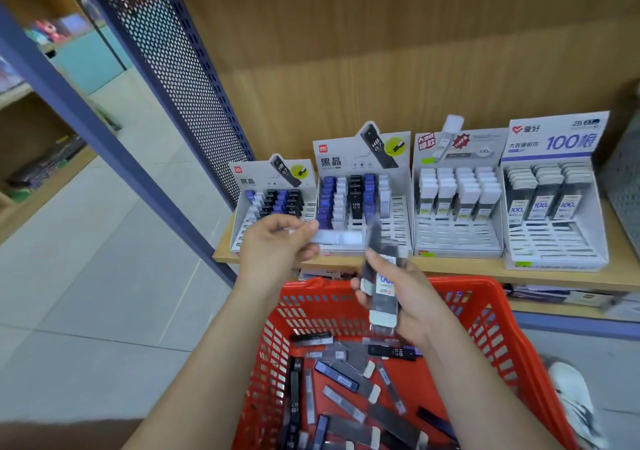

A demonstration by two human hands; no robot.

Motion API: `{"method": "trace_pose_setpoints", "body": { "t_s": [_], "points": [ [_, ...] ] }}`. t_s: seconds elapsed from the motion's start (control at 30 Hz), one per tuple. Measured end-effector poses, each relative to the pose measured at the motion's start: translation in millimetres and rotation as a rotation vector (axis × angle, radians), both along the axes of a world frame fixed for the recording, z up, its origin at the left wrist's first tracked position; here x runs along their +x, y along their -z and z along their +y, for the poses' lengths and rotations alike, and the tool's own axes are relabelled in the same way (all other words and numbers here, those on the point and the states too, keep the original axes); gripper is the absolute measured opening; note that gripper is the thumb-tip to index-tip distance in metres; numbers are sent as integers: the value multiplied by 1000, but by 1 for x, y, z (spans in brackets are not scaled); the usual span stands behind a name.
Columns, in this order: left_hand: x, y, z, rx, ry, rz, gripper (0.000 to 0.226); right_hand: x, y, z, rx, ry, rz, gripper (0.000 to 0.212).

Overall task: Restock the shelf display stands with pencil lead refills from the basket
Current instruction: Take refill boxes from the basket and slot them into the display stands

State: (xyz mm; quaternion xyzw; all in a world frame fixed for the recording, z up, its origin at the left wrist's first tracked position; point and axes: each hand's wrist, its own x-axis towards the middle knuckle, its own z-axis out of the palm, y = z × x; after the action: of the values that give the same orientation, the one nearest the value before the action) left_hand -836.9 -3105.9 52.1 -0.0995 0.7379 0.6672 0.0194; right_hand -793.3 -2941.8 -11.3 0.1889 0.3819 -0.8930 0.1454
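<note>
Left hand (277, 245): pinches one pale refill case (341, 237) by its end. The case lies level in front of the stands and is blurred.
Right hand (408, 300): fingers curl round a bundle of dark refill cases (381, 290) with pale caps, held roughly upright above the basket. The count cannot be told.
Reason for grip: the right hand likely serves as a magazine while the left takes single cases for slotting – a judgement.
Basket (460, 282): red, mesh-walled, just below the shelf edge. It holds many loose refills (346, 380), dark, blue and pale-capped, lying crosswise.
Shelf (460, 269): wooden board carrying four cardboard stands side by side.
First stand (249, 179): black and blue cases at the back.
Second stand (332, 158): blue, white and black rows – front slots vacant.
Third stand (457, 234): white-capped cases in the rear rows only.
Fourth stand (554, 241): dark cases at the back, lower slots vacant.
Progress: partly filled; much stock remains.
</note>
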Motion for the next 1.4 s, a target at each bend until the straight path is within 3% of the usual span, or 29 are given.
{"method": "trace_pose_setpoints", "body": {
  "t_s": [0.07, 0.17, 0.27, 0.43, 0.57, 0.73, 0.87, 0.93, 1.07, 1.17, 1.27, 1.4],
  "points": [
    [4, -1, 1, 268, -16, -64, 15, -5, -2, 3, -44, 72, 45, 30],
    [14, 7, 18, 368, 4, -127, 15, -13, -10, -1, -84, 114, 117, 20],
    [20, 16, 32, 207, 60, -75, 13, -20, -17, -7, -6, 137, 150, 13],
    [13, 6, 31, -75, 154, -41, 11, -32, -15, 2, 261, 161, 164, 20],
    [-7, -4, 27, 11, 367, -164, 28, -38, -14, 10, 294, 151, 171, 29],
    [-24, -4, 28, -226, 570, -82, 54, -45, -12, 21, 365, 103, 187, 36],
    [-40, -7, 37, -251, 622, -72, 57, -51, -6, 37, 485, 11, 184, 58],
    [-47, -8, 42, -262, 670, -68, 55, -51, -3, 42, 487, -53, 223, 48],
    [-63, -10, 55, -335, 636, -22, 29, -51, 13, 45, 361, 54, 126, 46],
    [-86, -4, 63, -308, 461, 84, 20, -50, 21, 57, 108, 291, 28, 13],
    [-111, 6, 73, -447, 346, 243, 21, -50, 30, 76, -117, 477, 4, 21],
    [-124, 26, 88, -710, 394, 392, 23, -51, 38, 86, -246, 547, -38, 32]
  ]
}}
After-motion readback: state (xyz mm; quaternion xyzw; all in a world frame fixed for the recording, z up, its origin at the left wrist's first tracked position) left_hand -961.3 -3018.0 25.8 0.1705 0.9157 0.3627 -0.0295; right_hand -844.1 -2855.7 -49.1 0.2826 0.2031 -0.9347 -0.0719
